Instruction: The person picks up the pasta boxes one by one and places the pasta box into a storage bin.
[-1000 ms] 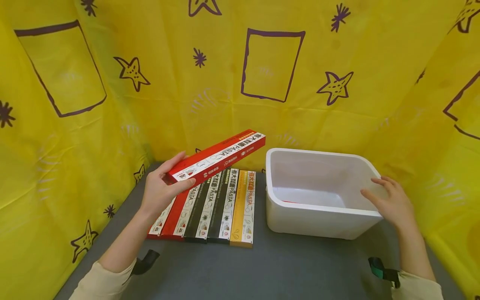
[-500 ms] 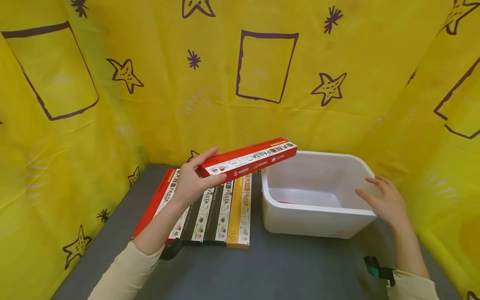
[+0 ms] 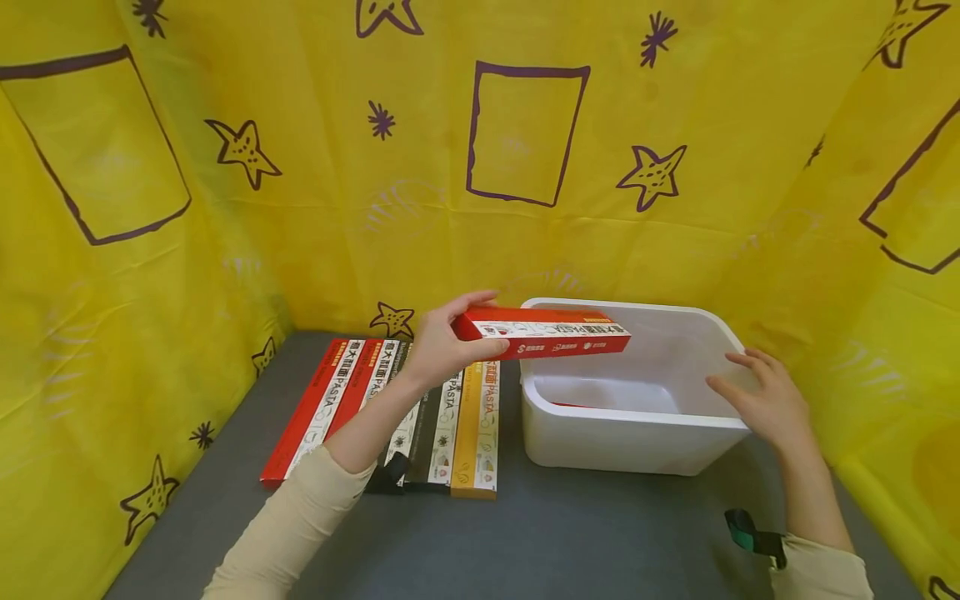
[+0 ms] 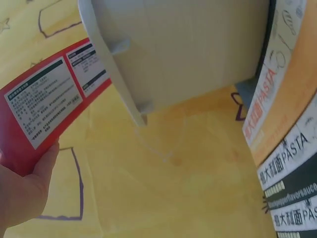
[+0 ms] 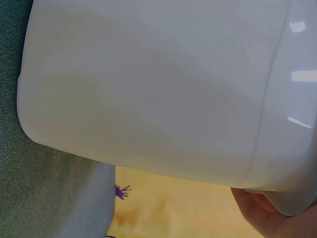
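Observation:
My left hand [image 3: 446, 346] grips one end of a long red pasta box [image 3: 551, 333], held level over the left rim of a white plastic bin [image 3: 622, 433]. The left wrist view shows the same red box [image 4: 47, 106] from below beside the bin's outer wall [image 4: 193, 44]. My right hand [image 3: 761, 400] rests with relaxed fingers on the bin's right rim; its palm [image 5: 262, 213] sits under the rim [image 5: 292, 163]. A thin red strip shows on the bin floor. A row of pasta boxes [image 3: 408, 408] in red, black and orange lies flat on the grey table.
Yellow cloth walls with purple stars and rectangles [image 3: 525, 133] close in the back and both sides. The grey tabletop [image 3: 585, 533] stretches in front of the bin. The row of boxes [image 4: 292, 163] lies close to the bin's left wall.
My left hand has carried the red box to the right, from above the row to over the bin's left rim, and levelled it. My right hand has stayed on the bin's right rim.

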### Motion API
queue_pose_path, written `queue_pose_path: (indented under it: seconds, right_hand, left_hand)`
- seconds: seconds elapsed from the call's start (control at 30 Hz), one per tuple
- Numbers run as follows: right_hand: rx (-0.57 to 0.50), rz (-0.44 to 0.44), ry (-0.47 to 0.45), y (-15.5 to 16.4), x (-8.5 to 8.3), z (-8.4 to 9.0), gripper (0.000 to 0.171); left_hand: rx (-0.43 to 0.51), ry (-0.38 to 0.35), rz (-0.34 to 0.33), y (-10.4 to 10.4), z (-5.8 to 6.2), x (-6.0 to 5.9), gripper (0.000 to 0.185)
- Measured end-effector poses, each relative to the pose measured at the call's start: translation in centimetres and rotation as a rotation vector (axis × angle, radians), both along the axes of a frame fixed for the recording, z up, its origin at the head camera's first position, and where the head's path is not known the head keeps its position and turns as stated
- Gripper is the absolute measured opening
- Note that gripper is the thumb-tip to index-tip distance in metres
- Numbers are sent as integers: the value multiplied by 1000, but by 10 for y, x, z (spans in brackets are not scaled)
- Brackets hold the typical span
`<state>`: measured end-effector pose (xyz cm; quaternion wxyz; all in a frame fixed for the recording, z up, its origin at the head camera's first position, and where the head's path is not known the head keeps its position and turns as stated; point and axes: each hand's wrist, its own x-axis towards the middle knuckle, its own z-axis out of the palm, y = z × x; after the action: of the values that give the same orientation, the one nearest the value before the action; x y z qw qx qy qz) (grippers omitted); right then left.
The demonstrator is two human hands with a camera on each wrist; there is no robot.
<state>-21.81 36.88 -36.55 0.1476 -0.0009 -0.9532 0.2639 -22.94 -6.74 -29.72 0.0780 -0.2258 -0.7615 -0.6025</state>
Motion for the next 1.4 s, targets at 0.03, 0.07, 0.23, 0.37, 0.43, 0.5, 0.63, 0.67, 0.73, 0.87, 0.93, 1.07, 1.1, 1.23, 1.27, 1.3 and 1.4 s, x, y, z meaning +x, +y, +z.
queue_pose_path:
  seconds: [0.03, 0.07, 0.23, 0.37, 0.43, 0.5, 0.63, 0.67, 0.73, 0.87, 0.93, 1.07, 1.1, 1.23, 1.27, 1.3, 1.4]
  right_hand:
    - [-1, -2, 1, 0, 0, 0, 61]
    - [-3, -3, 2, 0, 0, 0, 61]
    - [-4, -8, 2, -1, 1, 1, 60]
    - [-3, -10, 8, -2, 2, 2, 60]
    - [-6, -9, 8, -2, 2, 2, 60]
    - [-8, -9, 11, -2, 1, 2, 59]
    - [-7, -6, 11, -1, 0, 2, 58]
    - [-5, -9, 7, -1, 0, 2, 59]
    - [-3, -7, 1, -2, 1, 3, 59]
    - [-4, -7, -3, -3, 2, 3, 59]
    - [-5, -7, 0, -3, 3, 3, 59]
    - [-6, -9, 6, -3, 3, 2, 59]
    - [-9, -9, 8, -2, 3, 1, 59]
    - [-10, -9, 11, 0, 2, 0, 59]
    - [-9, -8, 10, 0, 2, 0, 59]
    - [-9, -7, 9, 0, 2, 0, 59]
    - [-3, -7, 6, 1, 2, 0, 59]
  left_hand:
    - [-8, 1, -10, 4, -3, -5, 57]
    - [-15, 4, -19, 8, -6, -10, 57]
    - [-54, 11, -31, 26, -14, -26, 53]
    - [-93, 32, -38, 38, -14, -32, 50]
    - [-129, 49, -33, 44, -14, -35, 51]
    - [-167, 64, -27, 50, -15, -39, 52]
    - [-246, 86, -10, 62, -17, -47, 51]
    - [-263, 92, -7, 65, -17, -49, 50]
    - [-298, 114, -7, 72, -18, -52, 50]
    - [-364, 157, -28, 84, -18, -58, 48]
    - [-396, 170, -37, 90, -18, -61, 47]
    - [-434, 169, -54, 99, -16, -66, 44]
    - [-443, 166, -61, 101, -17, -67, 44]
    - [-476, 178, -111, 107, -20, -73, 45]
    - [-488, 181, -122, 108, -21, -75, 45]
    - [-495, 182, -132, 108, -22, -76, 44]
    - [-517, 189, -160, 110, -24, -79, 44]
